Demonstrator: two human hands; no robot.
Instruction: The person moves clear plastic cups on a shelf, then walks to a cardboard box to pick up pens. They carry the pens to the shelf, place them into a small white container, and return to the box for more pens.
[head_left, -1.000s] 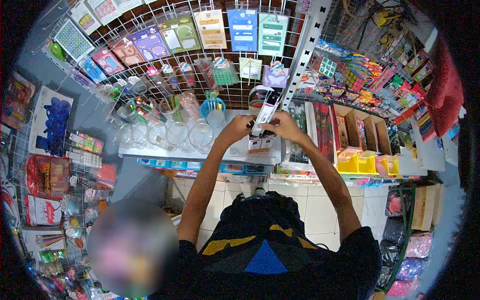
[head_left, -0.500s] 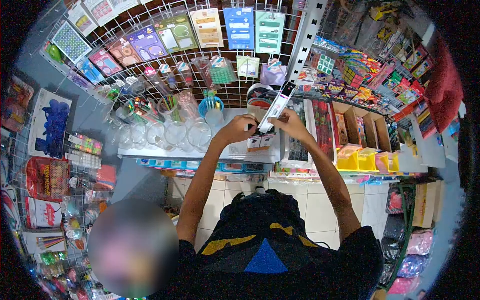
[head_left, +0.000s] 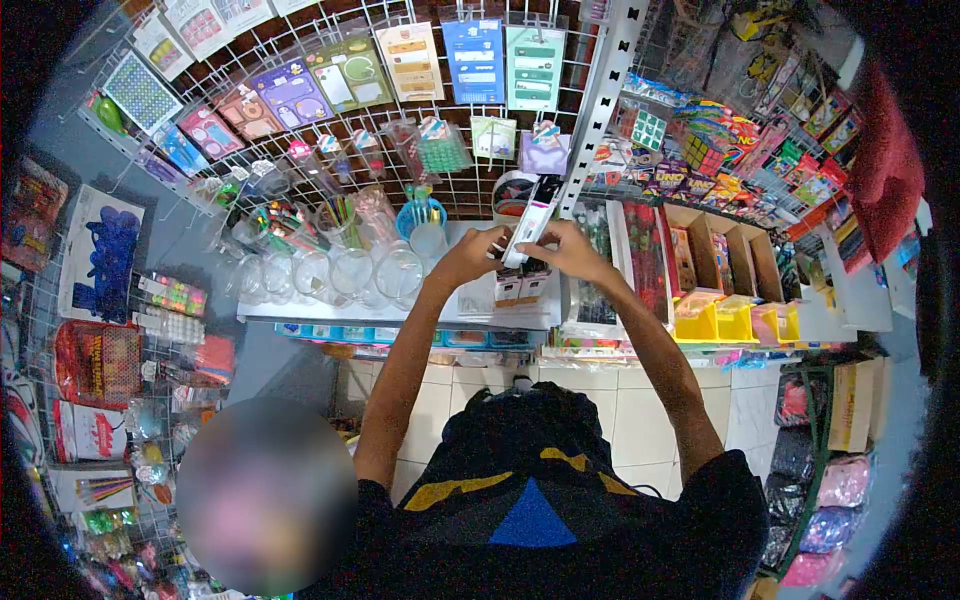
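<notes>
A long, narrow white box (head_left: 531,221) is held tilted above the white shelf, its far end leaning up toward the metal post. My left hand (head_left: 479,255) is closed at the box's near left side; what its fingers pinch is too small to make out. On the other side, my right hand (head_left: 568,250) grips the near end of the box between thumb and fingers. Small dark and white packs (head_left: 519,288) stand on the shelf just below my hands. Several clear round containers (head_left: 352,272) are lined up to the left.
Carded stationery (head_left: 473,62) hangs on the wire grid behind. Cups of pens (head_left: 345,222) stand on the white shelf (head_left: 400,311). Yellow bins (head_left: 716,321) and cardboard boxes (head_left: 737,262) are to the right, beside a metal post (head_left: 606,100). Packets hang at left.
The white box has shifted slightly left and toward a steeper angle. My right hand has moved a little left with it, closer to my left hand.
</notes>
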